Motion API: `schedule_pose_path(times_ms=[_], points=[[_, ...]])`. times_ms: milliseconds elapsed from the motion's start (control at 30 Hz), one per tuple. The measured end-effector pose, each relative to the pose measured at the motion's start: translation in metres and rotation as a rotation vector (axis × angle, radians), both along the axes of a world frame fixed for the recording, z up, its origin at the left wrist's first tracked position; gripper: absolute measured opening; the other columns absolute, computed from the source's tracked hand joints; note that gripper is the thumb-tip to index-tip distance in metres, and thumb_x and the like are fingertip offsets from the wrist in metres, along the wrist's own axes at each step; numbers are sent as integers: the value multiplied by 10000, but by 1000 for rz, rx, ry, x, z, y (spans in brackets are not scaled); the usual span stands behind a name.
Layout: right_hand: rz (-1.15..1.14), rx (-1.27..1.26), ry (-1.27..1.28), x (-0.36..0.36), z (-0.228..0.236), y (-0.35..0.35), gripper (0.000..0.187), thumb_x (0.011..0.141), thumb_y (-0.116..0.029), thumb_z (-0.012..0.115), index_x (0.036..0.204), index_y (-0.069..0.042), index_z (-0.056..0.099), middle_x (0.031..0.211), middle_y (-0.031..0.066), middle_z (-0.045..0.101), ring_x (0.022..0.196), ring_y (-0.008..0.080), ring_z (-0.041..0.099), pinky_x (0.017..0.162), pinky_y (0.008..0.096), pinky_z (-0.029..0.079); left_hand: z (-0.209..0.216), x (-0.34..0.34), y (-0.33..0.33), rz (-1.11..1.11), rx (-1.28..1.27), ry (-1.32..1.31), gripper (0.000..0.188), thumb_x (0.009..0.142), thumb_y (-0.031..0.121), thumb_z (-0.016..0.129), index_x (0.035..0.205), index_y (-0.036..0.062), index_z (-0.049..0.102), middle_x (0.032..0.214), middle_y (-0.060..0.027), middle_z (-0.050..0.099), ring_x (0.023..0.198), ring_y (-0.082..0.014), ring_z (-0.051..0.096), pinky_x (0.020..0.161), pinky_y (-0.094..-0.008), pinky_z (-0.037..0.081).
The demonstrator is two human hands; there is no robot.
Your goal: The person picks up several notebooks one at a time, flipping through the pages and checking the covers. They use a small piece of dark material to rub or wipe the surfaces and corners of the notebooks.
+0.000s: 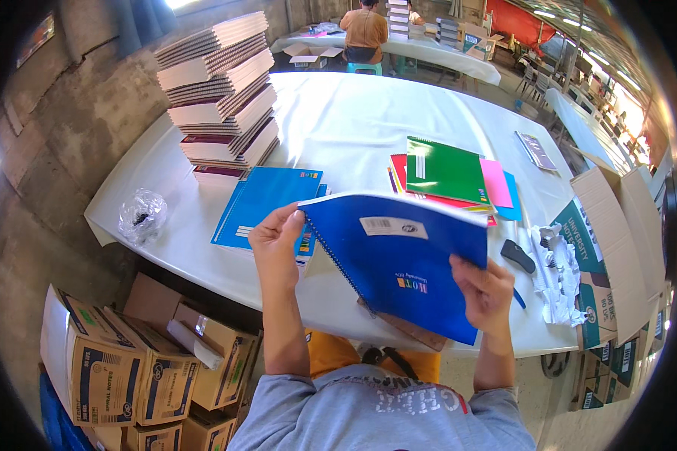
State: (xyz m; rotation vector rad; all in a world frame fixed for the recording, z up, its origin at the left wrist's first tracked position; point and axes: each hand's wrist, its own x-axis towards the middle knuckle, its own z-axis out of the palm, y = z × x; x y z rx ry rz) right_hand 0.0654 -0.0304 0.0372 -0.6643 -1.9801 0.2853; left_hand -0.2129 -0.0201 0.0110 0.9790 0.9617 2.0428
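Observation:
A dark blue spiral notebook [384, 255] is held up over the near edge of the table, tilted, with a white label on its cover. My left hand [277, 234] pinches its upper left corner by the spiral. On the right side, my right hand [483, 289] grips the notebook's edge, fingers partly behind it. Under and beside my left hand lies a small pile of lighter blue notebooks [267, 207]. Beyond the held notebook, a green notebook [447, 171] tops a pile with red, pink and blue covers.
A tall stack of spiral notebooks [222, 98] rises at the table's far left, near crumpled clear plastic [143, 216]. At right are a dark eraser-like block [517, 255], torn white paper [557, 274] and an opened carton [609, 248]. Several cartons [109, 376] stand at lower left. A person [365, 34] sits at a far table.

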Motion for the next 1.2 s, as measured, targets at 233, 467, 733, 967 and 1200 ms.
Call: schedule_pose_path(times_ms=[233, 467, 733, 967, 1200], points=[[283, 286, -99, -10, 13, -13, 105, 640, -111, 703, 689, -66, 622, 989, 292, 613, 583, 230, 649, 521, 293, 537, -2, -4, -8, 148, -23, 129, 198, 860, 138, 616, 939, -43, 633, 838, -79, 652, 767, -112, 586, 756, -235, 436], [370, 285, -366, -13, 24, -29, 287, 582, -157, 740, 842, -56, 676, 993, 217, 635, 638, 228, 652, 529, 284, 540, -14, -11, -15, 234, -75, 217, 147, 857, 144, 633, 866, -2, 620, 749, -54, 643, 733, -56, 547, 703, -191, 429], [305, 165, -69, -2, 18, -14, 196, 682, -107, 700, 861, -32, 670, 993, 233, 637, 594, 217, 649, 508, 284, 520, -10, -28, -19, -231, 107, 188, 283, 956, 206, 439, 1086, -31, 520, 976, -84, 566, 904, -142, 534, 875, -294, 420], [200, 317, -304, 7, -1, -29, 281, 730, -150, 591, 996, -204, 660, 1299, 152, 488, 606, 134, 606, 469, 223, 503, -23, 0, 3, 7, -74, 373, 318, 946, 308, 469, 943, 2, 557, 935, -107, 599, 748, -122, 555, 658, -226, 465], [216, 65, -301, 23, 10, -43, 366, 725, -93, 585, 1068, -205, 644, 1300, 125, 492, 734, 193, 651, 572, 270, 543, -22, -2, 0, -116, -46, 226, 266, 900, 283, 561, 867, 19, 572, 904, -107, 615, 888, -178, 598, 735, -260, 468]])
